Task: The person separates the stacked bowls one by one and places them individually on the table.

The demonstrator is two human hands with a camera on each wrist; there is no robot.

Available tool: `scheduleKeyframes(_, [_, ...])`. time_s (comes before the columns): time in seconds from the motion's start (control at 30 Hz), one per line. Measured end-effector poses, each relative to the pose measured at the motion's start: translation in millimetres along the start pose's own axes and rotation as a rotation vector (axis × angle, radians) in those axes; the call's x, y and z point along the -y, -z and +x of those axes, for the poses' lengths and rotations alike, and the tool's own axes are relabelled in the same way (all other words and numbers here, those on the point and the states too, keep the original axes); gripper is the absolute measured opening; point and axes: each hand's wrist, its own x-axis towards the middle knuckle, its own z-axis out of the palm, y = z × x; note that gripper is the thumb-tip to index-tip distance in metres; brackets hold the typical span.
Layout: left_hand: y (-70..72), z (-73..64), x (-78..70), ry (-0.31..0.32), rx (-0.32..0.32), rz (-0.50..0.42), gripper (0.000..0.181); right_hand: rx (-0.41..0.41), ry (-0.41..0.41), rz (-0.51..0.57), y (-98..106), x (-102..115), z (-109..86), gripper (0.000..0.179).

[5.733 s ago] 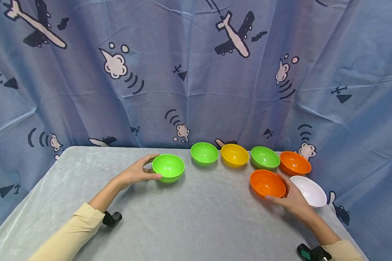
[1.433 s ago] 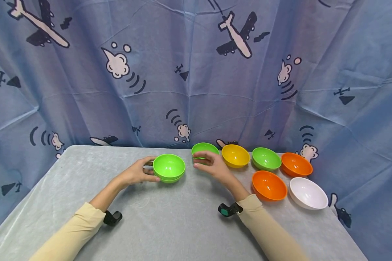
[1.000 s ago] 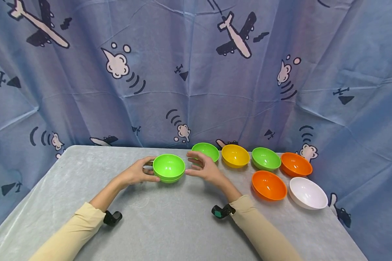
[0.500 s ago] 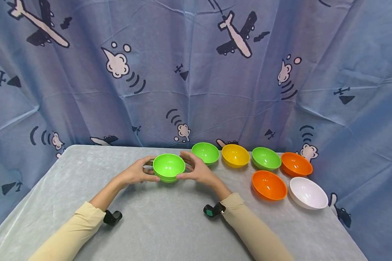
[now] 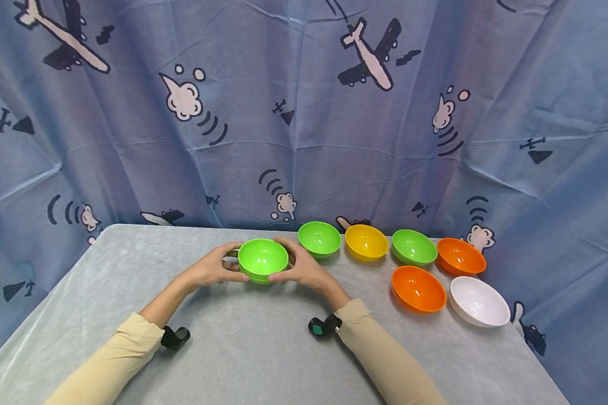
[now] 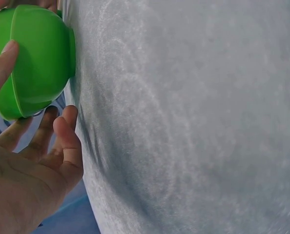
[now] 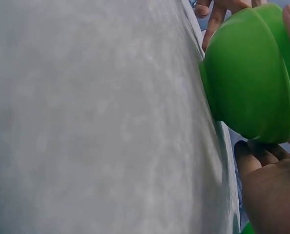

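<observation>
Two nested green bowls [image 5: 262,260] stand on the table left of the back row, the upper one's rim just above the lower one's. My left hand [image 5: 214,266] grips the stack from the left, thumb on the near side and fingers round the back. From the other side my right hand [image 5: 304,266] holds it, thumb at the front and fingers behind. In the left wrist view the thumb lies on the side of the green bowls [image 6: 42,58], near the rim line. The right wrist view shows the bowls' foot [image 7: 207,90] at the cloth.
A green bowl [image 5: 319,239], a yellow bowl [image 5: 366,243], another green bowl [image 5: 414,247] and an orange bowl [image 5: 461,256] line the table's back edge. In front of them are a second orange bowl [image 5: 418,289] and a white bowl [image 5: 479,301]. A patterned curtain [image 5: 294,112] hangs behind.
My right hand has let go of the front orange bowl, moved left past the back green bowl and taken hold of the stacked bowls. The left hand has stayed on the stack.
</observation>
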Motion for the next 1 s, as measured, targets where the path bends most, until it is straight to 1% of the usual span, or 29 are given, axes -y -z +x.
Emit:
scheduleKeyframes(0.27, [-0.4,-0.3,0.2,-0.013,-0.003,-0.007,0.086,0.001,-0.017,-0.03,-1,0,2.9,0.097])
scheduleKeyframes(0.5, [-0.8,-0.5,0.3,-0.015,-0.003,-0.011,0.086,0.028,-0.035,0.027,-4,29,-4.0,0.094])
scheduleKeyframes(0.73, [-0.7,0.1,0.5,-0.011,0.003,-0.019,0.086,0.018,-0.03,0.035,-4,29,-3.5,0.092])
scheduleKeyframes(1.0, [-0.1,0.4,1.1,-0.015,0.01,-0.025,0.087,0.0,0.001,0.034,-5,31,-4.8,0.089])
